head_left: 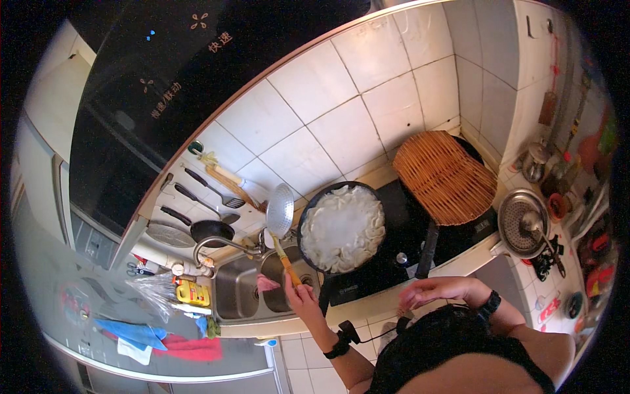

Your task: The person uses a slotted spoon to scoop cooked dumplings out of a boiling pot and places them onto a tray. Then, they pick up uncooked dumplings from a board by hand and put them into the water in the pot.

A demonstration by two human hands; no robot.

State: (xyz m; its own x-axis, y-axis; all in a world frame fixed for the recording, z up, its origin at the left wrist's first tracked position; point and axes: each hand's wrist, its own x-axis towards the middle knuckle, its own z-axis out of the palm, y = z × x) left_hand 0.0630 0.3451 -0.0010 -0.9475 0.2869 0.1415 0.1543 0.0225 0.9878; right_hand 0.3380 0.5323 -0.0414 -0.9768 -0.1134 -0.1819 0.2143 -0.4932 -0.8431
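My left hand [302, 299] grips the yellow handle of a skimmer, its perforated metal bowl [279, 209] raised just left of a black pan. The pan [341, 230] sits on the black hob, full of pale pieces that look like dumplings in cloudy liquid, with steam over them. My right hand [436, 292] is held at the hob's front edge, fingers apart and loosely bent with nothing visible in them, below the long black handle [428, 253] of a second pan that lies under a woven bamboo mat [443, 177].
A double sink [239, 299] with a tap [220, 241] is at left, beside a yellow bottle [191, 295]. Utensils [209, 233] hang on the tiled wall. At right stand a metal colander with a ladle [515, 226] and a kettle-like pot [535, 164]. A dark hood panel [151, 85] hangs above.
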